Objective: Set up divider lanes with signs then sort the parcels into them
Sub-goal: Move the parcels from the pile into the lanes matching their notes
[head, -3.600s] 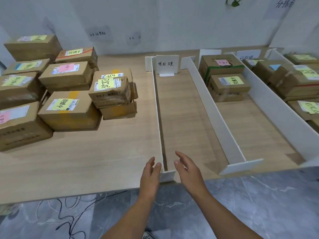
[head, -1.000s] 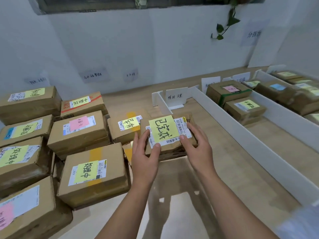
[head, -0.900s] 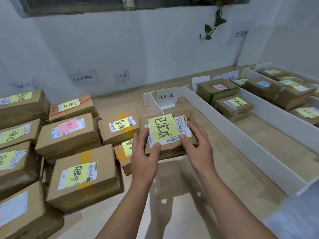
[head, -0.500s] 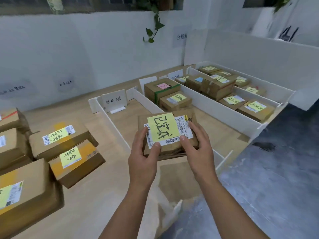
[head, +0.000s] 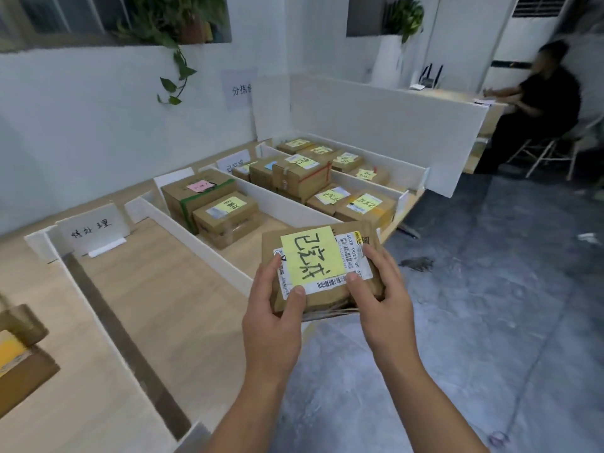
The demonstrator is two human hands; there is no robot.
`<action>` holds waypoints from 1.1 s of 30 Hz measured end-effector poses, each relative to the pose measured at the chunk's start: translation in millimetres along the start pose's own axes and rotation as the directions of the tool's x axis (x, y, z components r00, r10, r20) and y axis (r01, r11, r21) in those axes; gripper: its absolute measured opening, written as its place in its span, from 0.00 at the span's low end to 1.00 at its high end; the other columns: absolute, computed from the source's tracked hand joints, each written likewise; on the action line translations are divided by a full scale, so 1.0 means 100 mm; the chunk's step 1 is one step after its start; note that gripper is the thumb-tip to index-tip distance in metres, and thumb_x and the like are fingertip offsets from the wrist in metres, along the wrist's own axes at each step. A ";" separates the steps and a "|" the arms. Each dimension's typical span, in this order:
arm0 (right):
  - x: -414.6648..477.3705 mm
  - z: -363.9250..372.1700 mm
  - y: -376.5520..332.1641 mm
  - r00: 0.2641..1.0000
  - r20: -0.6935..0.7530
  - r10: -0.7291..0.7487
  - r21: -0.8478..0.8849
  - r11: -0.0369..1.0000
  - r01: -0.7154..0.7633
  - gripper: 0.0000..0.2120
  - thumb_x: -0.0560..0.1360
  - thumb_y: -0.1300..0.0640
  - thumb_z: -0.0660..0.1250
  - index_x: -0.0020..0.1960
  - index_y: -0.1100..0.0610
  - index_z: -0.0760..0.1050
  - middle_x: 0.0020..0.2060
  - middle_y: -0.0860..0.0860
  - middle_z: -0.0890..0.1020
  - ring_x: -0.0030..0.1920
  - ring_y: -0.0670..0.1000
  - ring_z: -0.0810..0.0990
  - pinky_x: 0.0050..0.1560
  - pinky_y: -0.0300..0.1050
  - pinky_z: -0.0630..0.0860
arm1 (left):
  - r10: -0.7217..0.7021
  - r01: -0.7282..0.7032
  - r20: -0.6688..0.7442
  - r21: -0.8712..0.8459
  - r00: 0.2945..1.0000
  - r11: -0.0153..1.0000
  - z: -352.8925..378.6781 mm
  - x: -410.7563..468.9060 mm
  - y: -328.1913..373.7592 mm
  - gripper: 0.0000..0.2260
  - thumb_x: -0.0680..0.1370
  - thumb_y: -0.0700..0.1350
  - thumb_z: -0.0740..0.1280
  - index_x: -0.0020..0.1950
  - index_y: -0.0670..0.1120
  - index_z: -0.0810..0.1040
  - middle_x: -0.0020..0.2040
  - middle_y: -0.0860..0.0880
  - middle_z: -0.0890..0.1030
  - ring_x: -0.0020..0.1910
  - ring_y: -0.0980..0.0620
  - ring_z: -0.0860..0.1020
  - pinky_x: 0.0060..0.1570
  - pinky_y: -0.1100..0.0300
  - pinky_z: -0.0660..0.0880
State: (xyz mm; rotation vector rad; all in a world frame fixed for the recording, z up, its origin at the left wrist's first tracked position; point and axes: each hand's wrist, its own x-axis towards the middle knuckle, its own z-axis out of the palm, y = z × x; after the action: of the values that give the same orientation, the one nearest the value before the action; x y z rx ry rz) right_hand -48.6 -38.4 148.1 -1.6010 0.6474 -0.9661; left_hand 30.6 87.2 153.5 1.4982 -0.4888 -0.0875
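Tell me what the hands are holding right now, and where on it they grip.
Both hands hold the cardboard parcel: left hand at its near left corner, right hand at its near right corner, thumbs on top.

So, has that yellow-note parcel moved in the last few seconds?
Yes. The parcel was left of the white sign; now the left hand and right hand hold it right of that sign, by the lanes' near end.
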 end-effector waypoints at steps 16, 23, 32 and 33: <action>1.55 -0.39 0.83 0.995 -0.069 0.067 -0.020 0.997 -0.069 0.21 0.75 0.46 0.71 0.66 0.33 0.74 0.73 0.38 0.68 0.74 0.44 0.68 0.69 0.56 0.74 | -0.108 0.111 0.102 -0.022 0.989 0.994 1.39 1.13 -0.57 0.24 0.80 0.37 0.68 0.65 0.65 0.73 0.65 0.60 0.78 0.59 0.68 0.76 0.47 0.77 0.72; 2.56 -0.35 1.12 0.992 -0.074 0.099 -0.032 0.994 -0.101 0.20 0.77 0.49 0.72 0.64 0.30 0.74 0.74 0.37 0.66 0.75 0.44 0.66 0.68 0.56 0.74 | -0.127 0.129 0.128 -0.008 0.984 0.992 1.97 1.97 -0.83 0.23 0.80 0.37 0.67 0.66 0.63 0.73 0.64 0.62 0.78 0.59 0.70 0.76 0.48 0.77 0.71; 3.57 -0.21 1.57 0.986 0.050 0.160 -0.075 0.985 -0.156 0.25 0.68 0.36 0.69 0.64 0.29 0.74 0.74 0.38 0.68 0.75 0.44 0.65 0.70 0.58 0.71 | -0.220 0.217 0.036 0.080 0.975 0.973 2.44 2.63 -1.25 0.23 0.80 0.40 0.68 0.66 0.66 0.71 0.65 0.67 0.76 0.61 0.70 0.74 0.49 0.78 0.69; 3.72 -0.19 1.62 0.983 0.081 0.164 -0.074 0.985 -0.158 0.25 0.67 0.35 0.69 0.64 0.29 0.74 0.74 0.39 0.68 0.75 0.45 0.67 0.69 0.58 0.72 | -0.228 0.225 0.017 0.088 0.974 0.970 2.50 2.72 -1.28 0.23 0.80 0.41 0.68 0.65 0.67 0.71 0.64 0.68 0.76 0.60 0.71 0.74 0.47 0.79 0.69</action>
State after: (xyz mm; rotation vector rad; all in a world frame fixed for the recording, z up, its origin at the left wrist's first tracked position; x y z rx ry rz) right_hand 140.7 -392.5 86.1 -1.6134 0.7441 -0.7583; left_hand 215.8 -253.2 98.2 1.6345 -0.3449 -0.2696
